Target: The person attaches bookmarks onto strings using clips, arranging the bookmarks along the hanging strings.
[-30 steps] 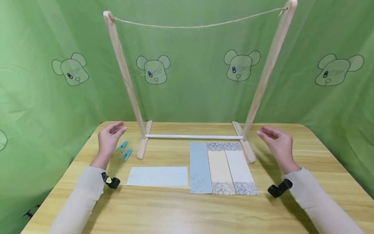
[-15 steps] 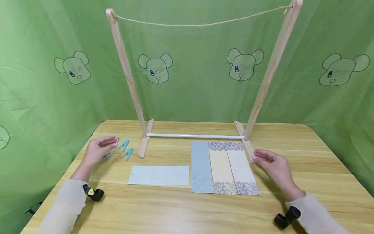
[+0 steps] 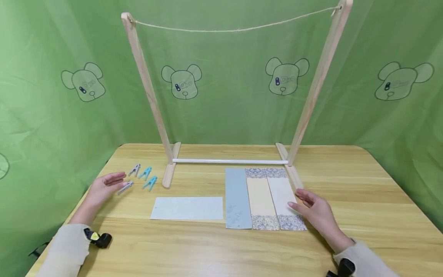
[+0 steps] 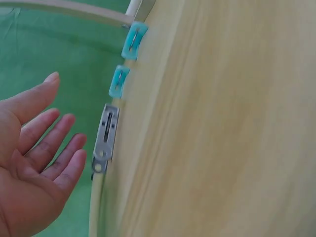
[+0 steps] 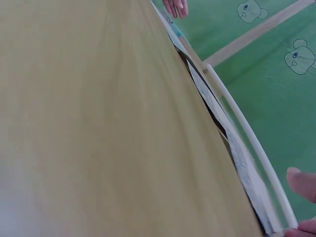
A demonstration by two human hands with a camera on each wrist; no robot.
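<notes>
My left hand (image 3: 104, 188), fingers relaxed and parted, hovers at the left beside a grey clothespin (image 3: 125, 187). The left wrist view shows nothing in that hand (image 4: 42, 158). A second grey clothespin (image 3: 134, 169) and two teal clothespins, one farther back (image 3: 145, 172) and one nearer (image 3: 150, 183), lie just beyond. At the right, my right hand (image 3: 316, 209) has its thumb over a white bookmark-like card (image 3: 279, 192) with blue lace borders, its fingers at the card's right edge. Thumb and fingers stand apart in the right wrist view, fingertips (image 5: 303, 231) near the card's end.
A cream lace-bordered card (image 3: 261, 196) and a blue card (image 3: 238, 196) lie beside the white one; a pale blue card (image 3: 187, 208) lies crosswise. Behind stands a wooden frame (image 3: 149, 88) with a white crossbar (image 3: 228, 161) and a string (image 3: 221, 30) across its top. Green curtain surrounds the table.
My left hand has moved left and toward me, leaving two grey clothespins in view. My right hand has come down and left onto the white card, thumb and fingers spreading apart.
</notes>
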